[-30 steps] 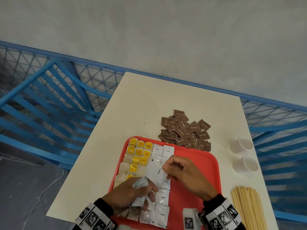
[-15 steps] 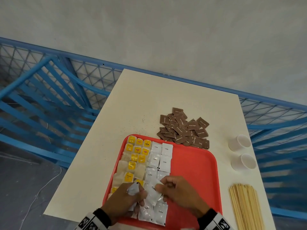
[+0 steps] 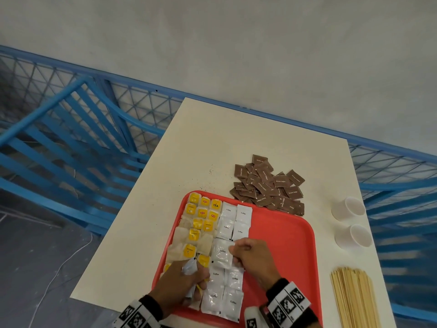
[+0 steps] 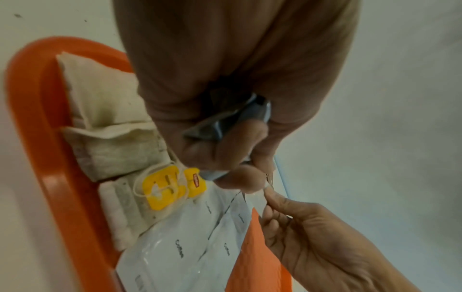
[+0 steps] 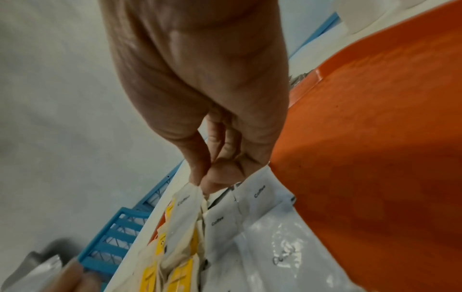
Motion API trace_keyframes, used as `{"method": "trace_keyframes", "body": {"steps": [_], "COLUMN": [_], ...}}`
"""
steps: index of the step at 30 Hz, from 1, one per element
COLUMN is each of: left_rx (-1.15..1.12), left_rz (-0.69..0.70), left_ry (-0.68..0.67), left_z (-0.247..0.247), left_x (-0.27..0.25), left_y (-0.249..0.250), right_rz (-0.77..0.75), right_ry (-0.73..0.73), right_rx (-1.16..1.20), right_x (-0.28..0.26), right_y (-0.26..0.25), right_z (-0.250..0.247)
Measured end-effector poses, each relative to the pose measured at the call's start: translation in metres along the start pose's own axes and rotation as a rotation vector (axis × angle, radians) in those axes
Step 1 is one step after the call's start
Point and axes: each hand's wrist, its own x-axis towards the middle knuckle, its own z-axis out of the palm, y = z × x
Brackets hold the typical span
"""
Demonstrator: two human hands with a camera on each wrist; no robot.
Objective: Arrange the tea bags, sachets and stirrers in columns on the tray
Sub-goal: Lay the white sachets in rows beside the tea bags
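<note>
On tray (image 3: 286,235): tea bags (image 3: 197,229), coffee sachets (image 3: 234,221).

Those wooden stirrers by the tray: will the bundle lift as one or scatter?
Probably scatter: the wooden stirrers lie loose on the table, with no band visible. They look thin, so likely light. A pinch may take only a few.

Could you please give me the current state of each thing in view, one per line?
Left hand: grips spare coffee sachets.
Right hand: pinches a white sachet on the tray.
Tray: left side filled, right side bare.
Tea bags: laid in columns.
Brown sachets: loose pile on table.
Stirrers: bundled on table.
Cups: lying on their sides.
</note>
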Motion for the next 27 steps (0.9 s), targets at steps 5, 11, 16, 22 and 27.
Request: {"method": "trace_keyframes", "body": {"steps": [5, 11, 16, 22, 27], "left_rx": [-0.010, -0.047, -0.078, -0.121, -0.174], "left_rz": [-0.008, -0.015, 0.011, 0.012, -0.017], "left_ry": [0.000, 0.023, 0.027, 0.027, -0.008], "left_z": [-0.011, -0.013, -0.016, -0.013, -0.009], "left_x": [-0.002, -0.001, 0.002, 0.004, 0.005], "left_y": [-0.002, -0.004, -0.005, -0.003, 0.005], "right_rz": [0.046, 0.028, -0.089, -0.155, -0.210], "right_ry": [0.054, 0.163, 0.213, 0.087, 0.110], "right_rx": [-0.058, -0.107, -0.346, -0.423, -0.475], "right_x": [0.014, 0.022, 0.015, 0.003, 0.002], "right_y": [0.000, 0.011, 0.012, 0.015, 0.010], "right_z": [0.006, 0.017, 0.012, 0.019, 0.018]}}
